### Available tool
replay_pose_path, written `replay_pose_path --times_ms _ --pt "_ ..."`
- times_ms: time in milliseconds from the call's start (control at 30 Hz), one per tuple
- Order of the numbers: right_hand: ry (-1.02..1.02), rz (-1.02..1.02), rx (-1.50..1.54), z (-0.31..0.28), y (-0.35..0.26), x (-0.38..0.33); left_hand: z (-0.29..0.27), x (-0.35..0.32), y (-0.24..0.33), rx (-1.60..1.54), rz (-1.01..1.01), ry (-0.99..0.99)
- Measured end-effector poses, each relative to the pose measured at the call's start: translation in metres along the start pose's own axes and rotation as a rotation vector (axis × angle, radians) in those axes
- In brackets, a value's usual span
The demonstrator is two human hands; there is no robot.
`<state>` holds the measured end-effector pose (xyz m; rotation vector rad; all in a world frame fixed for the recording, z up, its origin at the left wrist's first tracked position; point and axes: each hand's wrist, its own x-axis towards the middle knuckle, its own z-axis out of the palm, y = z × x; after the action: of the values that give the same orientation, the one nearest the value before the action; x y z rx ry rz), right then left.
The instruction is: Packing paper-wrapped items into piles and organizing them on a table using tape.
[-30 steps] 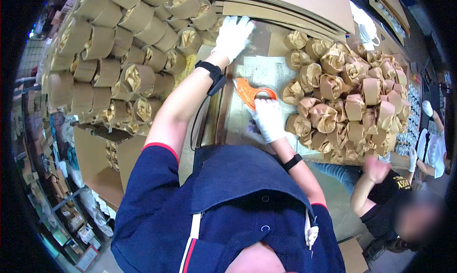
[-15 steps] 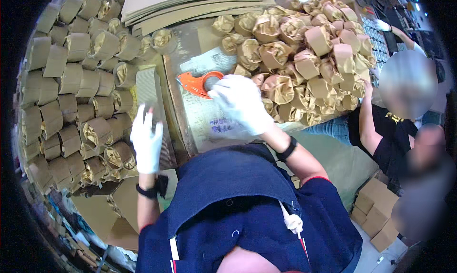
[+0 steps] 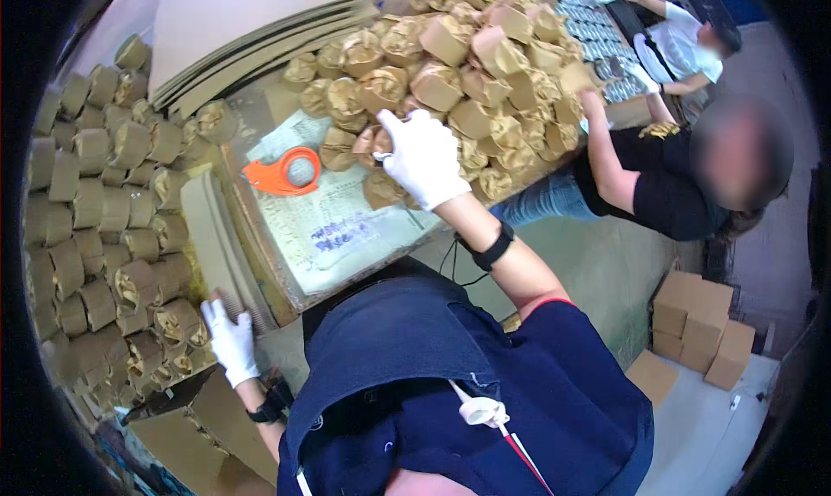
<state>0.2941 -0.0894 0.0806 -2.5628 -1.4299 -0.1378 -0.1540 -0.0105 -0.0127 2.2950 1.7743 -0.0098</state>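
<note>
Worktable [image 3: 251, 119]: orange dispenser [image 3: 268, 177] between cardboard strips [image 3: 216, 236] and bundles [image 3: 441, 85]

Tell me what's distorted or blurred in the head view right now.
Head view: corners black out, and the cardboard sheets bow along their edges; head view: the orange tape dispenser reads fairly crisp; head view: a blur masks the head of the co-worker in black.

Lighting moderately bright over the bench; source out of view. Right glove [image 3: 424, 161] near overexposed; navy shirt [image 3: 558, 392] loses detail. Soft shadows between paper bundles [image 3: 467, 119]. Left glove [image 3: 232, 344] slightly blurred. Fisheye bends outer edges; corners black. Co-worker's head [image 3: 743, 154] blurred out.
</note>
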Motion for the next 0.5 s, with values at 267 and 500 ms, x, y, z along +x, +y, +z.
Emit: replay_pose_path --times_ms 267,500 --pt "0.259 -0.214 0.414 0.009 -0.002 -0.004 -0.031 -0.011 0.162 -0.341 0.128 -0.175" --pt "-0.874 0.097 1.494 0.054 -0.038 -0.053 0.038 -0.048 0.107 -0.257 0.561 -0.363"
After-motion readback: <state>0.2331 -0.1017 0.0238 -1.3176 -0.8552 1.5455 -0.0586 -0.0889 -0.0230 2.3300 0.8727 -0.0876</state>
